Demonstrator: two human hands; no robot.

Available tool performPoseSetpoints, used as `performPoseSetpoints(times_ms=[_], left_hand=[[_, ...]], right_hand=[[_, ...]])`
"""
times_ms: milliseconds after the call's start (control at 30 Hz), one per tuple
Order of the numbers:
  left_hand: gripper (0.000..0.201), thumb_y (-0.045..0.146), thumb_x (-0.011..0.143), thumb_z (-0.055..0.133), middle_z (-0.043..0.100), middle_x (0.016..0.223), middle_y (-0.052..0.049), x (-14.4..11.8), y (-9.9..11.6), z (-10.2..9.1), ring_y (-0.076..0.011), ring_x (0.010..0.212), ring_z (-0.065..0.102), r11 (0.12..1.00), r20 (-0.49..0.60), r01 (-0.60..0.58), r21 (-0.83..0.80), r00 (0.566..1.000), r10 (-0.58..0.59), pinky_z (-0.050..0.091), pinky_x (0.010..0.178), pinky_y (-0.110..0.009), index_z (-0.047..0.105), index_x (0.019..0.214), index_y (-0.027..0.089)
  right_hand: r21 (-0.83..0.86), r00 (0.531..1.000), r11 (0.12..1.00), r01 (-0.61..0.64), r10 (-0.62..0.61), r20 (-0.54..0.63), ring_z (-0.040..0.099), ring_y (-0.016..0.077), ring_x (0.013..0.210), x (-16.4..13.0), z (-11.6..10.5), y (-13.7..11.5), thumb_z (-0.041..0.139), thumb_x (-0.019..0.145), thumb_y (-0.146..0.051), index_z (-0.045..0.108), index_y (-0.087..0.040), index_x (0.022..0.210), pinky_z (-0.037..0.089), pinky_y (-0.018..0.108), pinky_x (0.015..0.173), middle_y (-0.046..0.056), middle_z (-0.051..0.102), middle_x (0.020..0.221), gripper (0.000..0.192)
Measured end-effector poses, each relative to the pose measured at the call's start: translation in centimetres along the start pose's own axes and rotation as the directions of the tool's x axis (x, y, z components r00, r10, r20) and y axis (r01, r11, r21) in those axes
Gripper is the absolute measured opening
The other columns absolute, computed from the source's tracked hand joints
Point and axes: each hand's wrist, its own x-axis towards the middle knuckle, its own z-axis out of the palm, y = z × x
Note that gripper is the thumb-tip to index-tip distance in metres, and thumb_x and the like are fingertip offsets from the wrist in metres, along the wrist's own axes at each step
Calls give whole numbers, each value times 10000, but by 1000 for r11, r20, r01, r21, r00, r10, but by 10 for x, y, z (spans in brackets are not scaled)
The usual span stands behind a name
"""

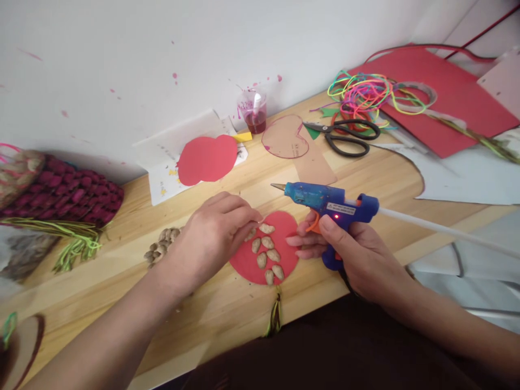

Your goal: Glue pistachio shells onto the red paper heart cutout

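Note:
My right hand (357,249) grips a blue hot glue gun (337,208) with its nozzle toward the left, fingers round the handle by the orange trigger. A small red light glows on it, and a white glue stick (439,230) sticks out the back. My left hand (211,233) is closed in a pinch over the left part of a red card shape (287,227), on a tan nutshell (251,234) partly hidden by the fingers. Several similar nutshells (267,242) lie in two rough rows on the card. A green and brown tassel (276,314) hangs at its lower edge.
More nutshells (162,246) are piled beyond my left forearm. Black scissors (349,135), tangled colourful cords (365,95) and a cup of dark red liquid (255,116) stand toward the wall. Another red cutout (207,160) rests on white paper. A purple woven piece (69,187) is at left.

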Motion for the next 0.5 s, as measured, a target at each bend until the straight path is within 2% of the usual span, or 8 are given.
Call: performPoseSetpoints(times_ms=[133, 300, 500], left_hand=[[115, 217, 964, 625, 708, 957, -70, -2, 5, 4, -202, 907, 629, 1000, -12, 4, -9, 1000, -4, 515, 811, -349, 699, 1041, 176], [150, 196, 978, 598, 713, 1007, -70, -2, 11, 7, -216, 935, 619, 996, 43, -74, 50, 996, 72, 495, 830, -374, 711, 1076, 199], [173, 187, 990, 572, 707, 1036, -66, -2, 9, 10, -224, 969, 609, 993, 91, -97, 65, 992, 90, 473, 850, -385, 710, 1093, 198]], right_hand=[[10, 1000, 1000, -5, 5, -3, 786, 211, 843, 0, 0, 0, 709, 864, -555, 716, -204, 915, 669, 278, 718, 47, 745, 895, 355], [13, 1000, 1000, -14, 14, 12, 783, 213, 864, 0, -1, 2, 702, 871, -550, 722, -216, 936, 670, 304, 750, 47, 756, 918, 341], [6, 1000, 1000, -8, 8, 16, 783, 203, 852, 1, -2, 3, 700, 874, -545, 725, -215, 932, 664, 284, 743, 45, 759, 911, 336]])
